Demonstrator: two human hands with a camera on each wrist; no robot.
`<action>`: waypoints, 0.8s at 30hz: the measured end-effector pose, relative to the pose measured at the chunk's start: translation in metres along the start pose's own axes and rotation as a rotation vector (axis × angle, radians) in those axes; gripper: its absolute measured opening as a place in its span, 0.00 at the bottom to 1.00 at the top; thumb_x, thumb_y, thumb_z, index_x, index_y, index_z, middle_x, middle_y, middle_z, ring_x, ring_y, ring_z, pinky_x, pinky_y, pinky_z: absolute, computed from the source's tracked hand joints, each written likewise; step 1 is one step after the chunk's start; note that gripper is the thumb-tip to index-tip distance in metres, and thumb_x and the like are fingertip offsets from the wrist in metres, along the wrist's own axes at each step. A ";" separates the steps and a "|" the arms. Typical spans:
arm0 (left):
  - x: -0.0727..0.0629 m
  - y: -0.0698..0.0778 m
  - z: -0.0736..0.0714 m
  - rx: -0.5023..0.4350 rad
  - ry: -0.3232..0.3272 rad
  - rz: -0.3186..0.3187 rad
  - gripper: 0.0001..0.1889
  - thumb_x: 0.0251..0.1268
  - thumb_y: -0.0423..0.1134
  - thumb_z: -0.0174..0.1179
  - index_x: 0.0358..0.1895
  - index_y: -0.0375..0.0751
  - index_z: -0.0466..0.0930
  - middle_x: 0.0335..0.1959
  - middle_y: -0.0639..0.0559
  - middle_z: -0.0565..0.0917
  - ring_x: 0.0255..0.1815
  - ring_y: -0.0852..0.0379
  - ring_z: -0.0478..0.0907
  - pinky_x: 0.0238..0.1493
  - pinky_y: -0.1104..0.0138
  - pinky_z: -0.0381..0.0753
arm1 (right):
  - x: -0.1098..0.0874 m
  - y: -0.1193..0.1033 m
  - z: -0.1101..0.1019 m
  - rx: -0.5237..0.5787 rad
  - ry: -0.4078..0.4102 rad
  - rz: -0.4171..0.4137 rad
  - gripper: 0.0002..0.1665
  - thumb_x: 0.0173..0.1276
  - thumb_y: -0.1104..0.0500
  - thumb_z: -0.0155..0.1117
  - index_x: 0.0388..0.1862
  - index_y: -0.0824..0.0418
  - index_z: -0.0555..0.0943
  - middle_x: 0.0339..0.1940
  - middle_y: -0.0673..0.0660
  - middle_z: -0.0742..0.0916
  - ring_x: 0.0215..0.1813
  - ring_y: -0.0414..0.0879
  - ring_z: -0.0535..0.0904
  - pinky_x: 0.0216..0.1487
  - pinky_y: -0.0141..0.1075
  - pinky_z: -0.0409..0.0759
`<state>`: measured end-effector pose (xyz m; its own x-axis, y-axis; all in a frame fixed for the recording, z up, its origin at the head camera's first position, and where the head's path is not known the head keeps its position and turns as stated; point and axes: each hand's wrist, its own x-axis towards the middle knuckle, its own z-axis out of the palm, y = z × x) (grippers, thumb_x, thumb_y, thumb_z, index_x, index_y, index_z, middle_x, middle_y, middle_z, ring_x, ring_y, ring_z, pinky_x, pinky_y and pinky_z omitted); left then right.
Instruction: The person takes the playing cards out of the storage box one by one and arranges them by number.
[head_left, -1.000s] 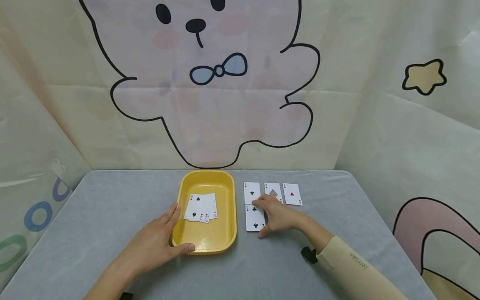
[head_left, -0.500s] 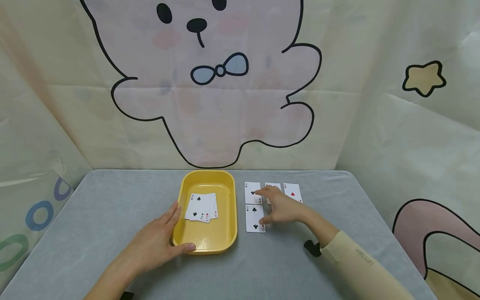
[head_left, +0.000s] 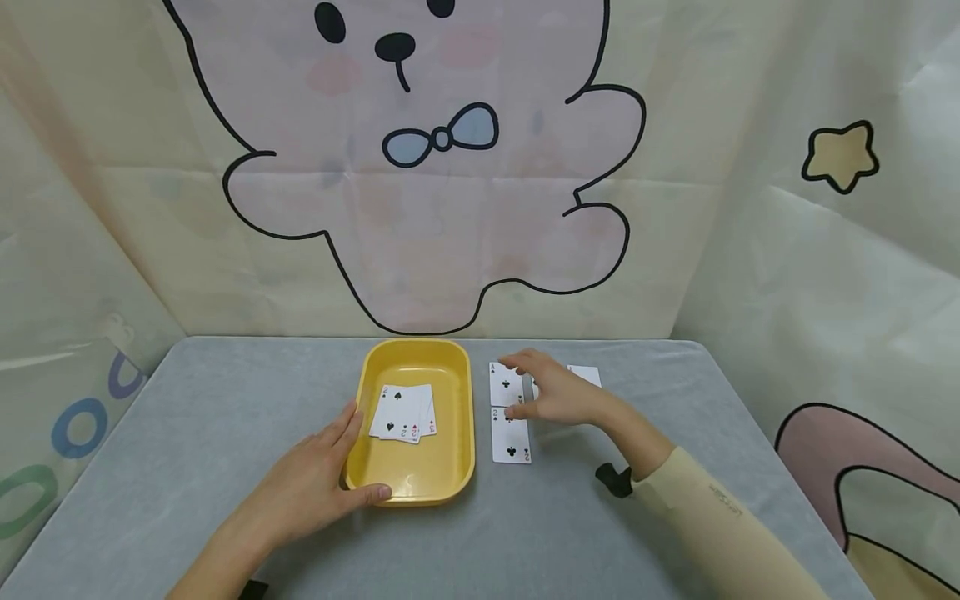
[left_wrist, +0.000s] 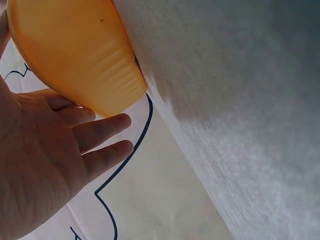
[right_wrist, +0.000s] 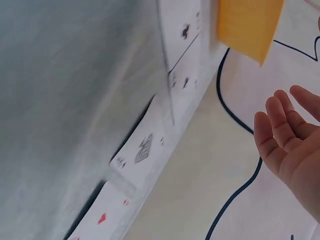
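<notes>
My left hand [head_left: 318,475] rests at the yellow tray's [head_left: 416,487] near left corner, straight fingers along the left side and thumb on the front rim. Inside the tray lie a few overlapping playing cards, a two of spades [head_left: 395,410] on top. To the right, my right hand [head_left: 562,392] is over the laid-out cards with fingers apart, holding nothing. Partly under it in the head view are the ace of clubs [head_left: 501,385] and, just below that, the two of clubs [head_left: 512,442]. The right wrist view shows the ace of spades [right_wrist: 142,147] and ace of hearts [right_wrist: 102,215] beside them.
A grey cloth covers the table [head_left: 247,400]. Behind it hangs a curtain [head_left: 450,233] with a cartoon bear, and pale printed sheets flank both sides. A black strap piece [head_left: 615,481] hangs below the right sleeve [head_left: 697,508].
My right hand has risen off the two of clubs and shifted toward the table's back edge, over the ace row. The two of clubs stays below the ace of clubs. My left hand keeps still.
</notes>
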<state>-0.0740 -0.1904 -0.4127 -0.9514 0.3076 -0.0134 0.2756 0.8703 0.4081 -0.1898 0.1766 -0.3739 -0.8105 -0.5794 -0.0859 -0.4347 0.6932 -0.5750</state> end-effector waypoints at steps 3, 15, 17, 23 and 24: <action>0.000 0.001 0.000 0.003 0.002 0.002 0.62 0.57 0.75 0.66 0.83 0.33 0.56 0.83 0.37 0.59 0.71 0.30 0.72 0.66 0.38 0.73 | 0.004 -0.008 0.000 0.006 0.011 -0.012 0.45 0.68 0.49 0.75 0.79 0.60 0.69 0.70 0.58 0.78 0.69 0.57 0.74 0.66 0.55 0.76; 0.001 0.000 0.001 0.014 0.000 -0.002 0.63 0.57 0.77 0.65 0.83 0.34 0.56 0.83 0.37 0.59 0.72 0.32 0.72 0.67 0.37 0.72 | 0.025 -0.028 0.016 0.155 0.046 -0.065 0.41 0.71 0.55 0.72 0.79 0.64 0.69 0.70 0.64 0.77 0.68 0.59 0.73 0.67 0.59 0.75; 0.001 0.000 0.001 0.014 0.002 -0.001 0.62 0.57 0.77 0.65 0.83 0.33 0.57 0.83 0.37 0.59 0.72 0.32 0.72 0.67 0.37 0.72 | 0.028 -0.031 0.019 0.161 0.056 -0.066 0.40 0.71 0.54 0.72 0.78 0.64 0.69 0.70 0.64 0.77 0.68 0.58 0.73 0.67 0.59 0.76; 0.002 -0.001 0.001 0.013 -0.002 0.002 0.62 0.57 0.77 0.65 0.82 0.33 0.57 0.83 0.36 0.60 0.71 0.31 0.73 0.66 0.38 0.73 | 0.038 -0.046 0.027 0.176 0.037 -0.077 0.40 0.73 0.54 0.71 0.78 0.65 0.69 0.70 0.65 0.78 0.68 0.59 0.74 0.67 0.55 0.77; 0.002 -0.001 0.001 0.013 -0.004 0.000 0.62 0.57 0.77 0.65 0.82 0.33 0.57 0.83 0.36 0.60 0.71 0.31 0.73 0.66 0.38 0.73 | 0.040 -0.048 0.029 0.185 0.032 -0.081 0.40 0.73 0.54 0.71 0.78 0.66 0.69 0.70 0.65 0.78 0.68 0.60 0.74 0.67 0.55 0.77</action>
<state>-0.0761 -0.1906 -0.4140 -0.9509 0.3092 -0.0165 0.2776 0.8750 0.3966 -0.1899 0.1075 -0.3729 -0.7892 -0.6141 -0.0090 -0.4220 0.5527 -0.7186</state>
